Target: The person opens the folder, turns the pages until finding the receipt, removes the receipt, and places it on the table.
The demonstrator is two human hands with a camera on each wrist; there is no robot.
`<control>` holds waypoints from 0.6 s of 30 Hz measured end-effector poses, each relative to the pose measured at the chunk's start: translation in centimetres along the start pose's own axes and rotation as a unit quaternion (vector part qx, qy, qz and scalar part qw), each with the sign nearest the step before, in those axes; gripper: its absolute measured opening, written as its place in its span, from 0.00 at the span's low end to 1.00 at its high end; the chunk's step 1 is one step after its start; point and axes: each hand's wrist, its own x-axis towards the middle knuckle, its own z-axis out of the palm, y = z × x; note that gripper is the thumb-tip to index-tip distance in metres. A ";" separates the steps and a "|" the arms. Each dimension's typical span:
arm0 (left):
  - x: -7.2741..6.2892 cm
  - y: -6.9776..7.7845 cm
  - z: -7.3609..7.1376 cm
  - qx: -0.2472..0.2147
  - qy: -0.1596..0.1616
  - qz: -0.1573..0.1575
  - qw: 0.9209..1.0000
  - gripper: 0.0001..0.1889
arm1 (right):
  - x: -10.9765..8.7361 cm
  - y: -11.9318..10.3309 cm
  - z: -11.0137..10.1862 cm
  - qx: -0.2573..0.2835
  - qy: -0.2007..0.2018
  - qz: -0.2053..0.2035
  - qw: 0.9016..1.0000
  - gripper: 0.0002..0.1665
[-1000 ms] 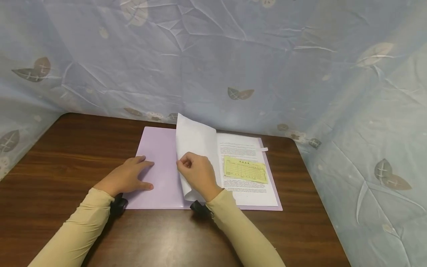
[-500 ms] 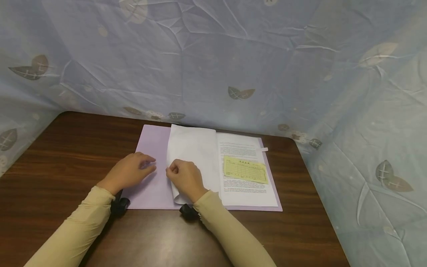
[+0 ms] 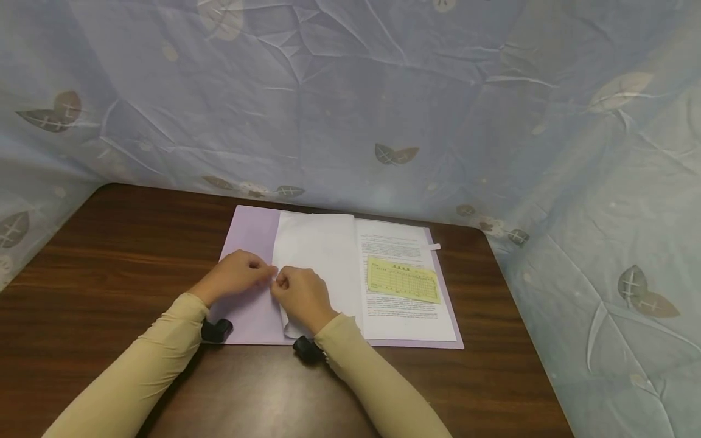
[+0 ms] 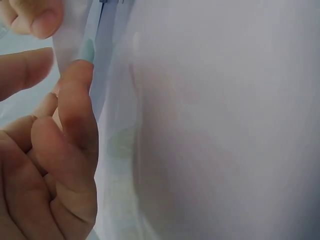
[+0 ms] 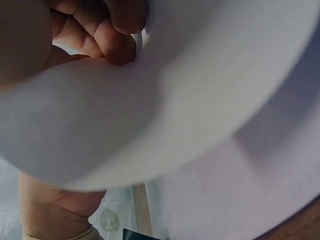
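In the head view, a lilac folder (image 3: 249, 237) lies opened out on the table, holding white sheets of paper. My right hand (image 3: 302, 295) pinches the left edge of a turned white sheet (image 3: 323, 243) between thumb and fingertips. The sheet bows upward in the right wrist view, over the folder. My left hand (image 3: 235, 277) reaches in from the left, its fingertips right at the same edge beside the right fingertips. In the left wrist view, the left thumb and forefinger stand slightly apart at the paper's edge, the other fingers loosely bent.
Printed pages (image 3: 405, 325) lie on the folder's right side, with a yellow form (image 3: 404, 280) on them. A white tab (image 3: 432, 246) sticks out at the right edge. The brown table (image 3: 268, 395) meets a patterned cloth (image 3: 339, 121) behind.
My right hand has drawn the sheet leftward and down, so its raised top corner has come down. My left hand has lifted off the folder cover and moved right to the sheet's edge.
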 end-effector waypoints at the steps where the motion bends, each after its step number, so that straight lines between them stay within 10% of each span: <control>1: 0.0 0.0 0.2 -0.002 -0.002 0.002 1.000 0.16 | 0.0 0.0 0.1 -0.004 0.001 -0.001 1.000 0.09; 18: -0.1 0.3 0.7 0.030 -0.003 -0.003 1.000 0.14 | 0.1 1.7 -1.9 0.010 0.000 0.001 1.000 0.07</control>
